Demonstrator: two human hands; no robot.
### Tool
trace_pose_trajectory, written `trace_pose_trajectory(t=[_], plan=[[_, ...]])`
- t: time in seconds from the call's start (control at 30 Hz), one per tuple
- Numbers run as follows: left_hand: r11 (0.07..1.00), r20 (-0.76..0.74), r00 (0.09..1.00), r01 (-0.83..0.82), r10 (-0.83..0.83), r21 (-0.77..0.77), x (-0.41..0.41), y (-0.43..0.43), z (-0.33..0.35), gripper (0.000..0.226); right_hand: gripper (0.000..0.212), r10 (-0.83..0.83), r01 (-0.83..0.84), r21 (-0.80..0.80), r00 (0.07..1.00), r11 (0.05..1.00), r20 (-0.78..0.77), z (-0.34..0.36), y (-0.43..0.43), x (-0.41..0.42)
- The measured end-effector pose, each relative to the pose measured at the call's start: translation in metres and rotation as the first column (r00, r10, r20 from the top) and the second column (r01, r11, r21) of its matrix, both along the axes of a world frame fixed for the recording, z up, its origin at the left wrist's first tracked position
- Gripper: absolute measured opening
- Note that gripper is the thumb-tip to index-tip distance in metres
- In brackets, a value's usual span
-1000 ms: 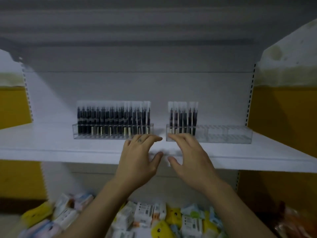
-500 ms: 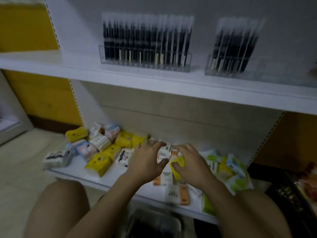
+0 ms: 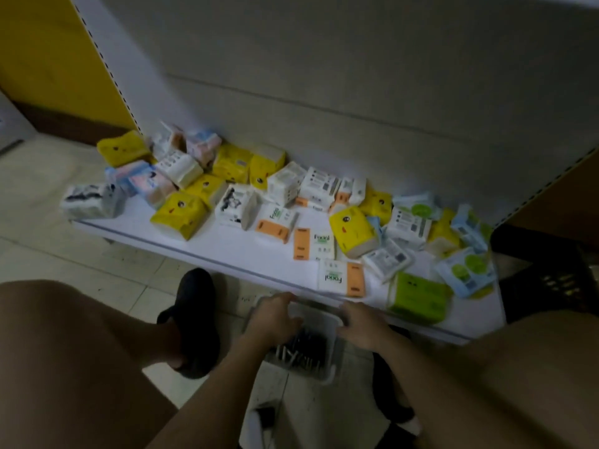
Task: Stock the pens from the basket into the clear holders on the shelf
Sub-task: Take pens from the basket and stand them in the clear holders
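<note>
We count one pale plastic basket (image 3: pixel 329 358), and it stands on the tiled floor (image 3: pixel 97 264) just in front of the front edge of a low white shelf (image 3: pixel 233 247), between the person's bare knees. The slim dark pens (image 3: pixel 301 348) lie loose inside it in a heap; they overlap and blur too much for us to number them.

Two hands are in view. The left hand (image 3: pixel 275 317) hangs over the basket's far left part, back upward, knuckles bent and fingers pointing down toward the pens. We cannot tell whether it is holding a pen. The right hand (image 3: pixel 361 327) sits at the basket's right rim with its fingers bent toward that edge (the blur hides whether they clasp it or only rest there). Both forearms reach forward from the bottom of the view and draw closer together toward the basket.

On the shelf lie soft tissue packs, well over a dozen and partly piled, so we give no exact total. At least three white-and-orange packs printed "Facial" (image 3: pixel 312 244) lie toward the front edge. One lime-green pack (image 3: pixel 418 298) sits near the front right corner, and several yellow packs (image 3: pixel 178 213) are scattered from the left end to the right. One black shoe (image 3: pixel 194 319) rests on the floor left of the basket. One dark slatted crate (image 3: pixel 551 277) stands past the shelf's right end.
</note>
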State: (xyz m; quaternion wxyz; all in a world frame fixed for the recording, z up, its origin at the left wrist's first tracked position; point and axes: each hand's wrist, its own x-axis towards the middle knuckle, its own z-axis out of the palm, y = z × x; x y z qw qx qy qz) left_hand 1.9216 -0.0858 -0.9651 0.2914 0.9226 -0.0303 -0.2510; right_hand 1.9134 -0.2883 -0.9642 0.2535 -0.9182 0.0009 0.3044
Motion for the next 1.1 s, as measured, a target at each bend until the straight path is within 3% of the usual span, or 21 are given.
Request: trace_pose_trajectory(t=[0.17, 0.33, 0.53, 0.7, 0.9, 1.1], plan=[[1.000, -0.147, 0.989, -0.008, 0.005, -0.020, 0.004, -0.002, -0.040, 0.039, 0.020, 0.074, -0.072, 0.026, 0.993, 0.997, -0.092, -0.032, 0.008, -0.004], [1.000, -0.275, 0.961, -0.016, 0.014, -0.006, 0.003, -0.004, -0.085, 0.038, 0.038, -0.009, 0.010, 0.007, 0.982, 1.000, -0.187, -0.053, 0.016, -0.001], [1.000, -0.387, 0.922, 0.014, -0.003, 0.026, -0.006, 0.004, -0.141, 0.027, 0.025, 0.088, -0.112, -0.100, 0.972, 0.989, -0.218, -0.092, 0.038, -0.015], [0.996, -0.447, 0.894, 0.057, -0.023, 0.062, -0.009, 0.013, -0.173, 0.035, 0.031, -0.034, 0.025, -0.029, 0.929, 0.999, -0.369, -0.089, 0.039, -0.021], [0.967, -0.571, 0.817, 0.202, -0.080, 0.153, 0.003, -0.003, -0.193, 0.057, 0.024, -0.095, 0.104, 0.013, 0.945, 0.995, -0.313, -0.081, 0.058, -0.005], [0.951, -0.554, 0.818, 0.275, -0.154, 0.142, 0.000, -0.006, -0.199, 0.043, 0.031, -0.127, 0.156, 0.065, 0.938, 0.986, -0.323, -0.077, 0.069, 0.001]])
